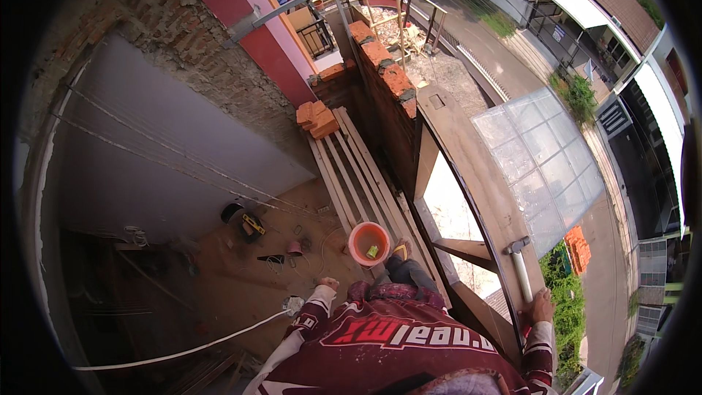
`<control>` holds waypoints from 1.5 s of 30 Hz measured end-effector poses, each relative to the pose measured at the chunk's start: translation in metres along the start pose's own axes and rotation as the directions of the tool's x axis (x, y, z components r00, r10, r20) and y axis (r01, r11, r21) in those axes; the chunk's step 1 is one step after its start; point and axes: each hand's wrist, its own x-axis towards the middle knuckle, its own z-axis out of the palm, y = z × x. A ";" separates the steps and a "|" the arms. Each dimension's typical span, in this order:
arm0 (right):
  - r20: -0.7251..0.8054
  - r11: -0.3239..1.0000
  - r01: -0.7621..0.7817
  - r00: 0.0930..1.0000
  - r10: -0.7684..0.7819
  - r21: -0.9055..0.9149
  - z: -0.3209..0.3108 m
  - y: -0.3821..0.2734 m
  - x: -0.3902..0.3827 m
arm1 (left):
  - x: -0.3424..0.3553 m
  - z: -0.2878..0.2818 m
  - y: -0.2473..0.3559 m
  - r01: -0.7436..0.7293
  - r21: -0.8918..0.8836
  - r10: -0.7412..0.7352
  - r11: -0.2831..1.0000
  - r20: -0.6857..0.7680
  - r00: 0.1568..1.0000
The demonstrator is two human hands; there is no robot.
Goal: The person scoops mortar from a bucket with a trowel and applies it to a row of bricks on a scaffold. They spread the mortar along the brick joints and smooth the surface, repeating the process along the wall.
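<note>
My right hand (540, 309) is closed on the edge of a broad wooden window frame (475, 164) at my right, beside the end of a hammer's handle. The hammer (521, 271), pale-handled with a dark head, lies along the frame. My left hand (329, 283) hangs low at my left with its fingers curled; what is in it, if anything, is hidden. Ahead of me an orange bucket (352, 238) stands on the planks, a small yellow-green thing (373, 251) inside it. My foot (401, 250) in a yellow-strapped sandal is beside the bucket.
Long wooden planks (351, 168) run forward to stacked orange bricks (317, 118). A partly built brick wall (380, 62) rises ahead. Far below at left is a floor with a yellow-and-black tool (253, 224) and cables. Beyond the frame are a translucent roof (537, 161) and a street.
</note>
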 end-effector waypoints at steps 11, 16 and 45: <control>0.148 0.998 -0.053 0.987 0.055 -0.013 -0.023 -0.016 -0.011 | 0.072 -0.120 0.144 -0.444 -0.002 0.443 0.896 -0.065 0.894; 0.057 0.991 -0.081 0.996 0.075 0.102 -0.005 -0.007 0.000 | 0.101 -0.105 0.098 -0.312 0.125 0.328 0.942 -0.141 0.934; -0.362 0.915 0.240 0.925 -0.115 0.323 -0.292 -0.402 0.199 | 0.293 -0.148 0.172 -0.112 -0.095 0.133 0.989 0.260 0.956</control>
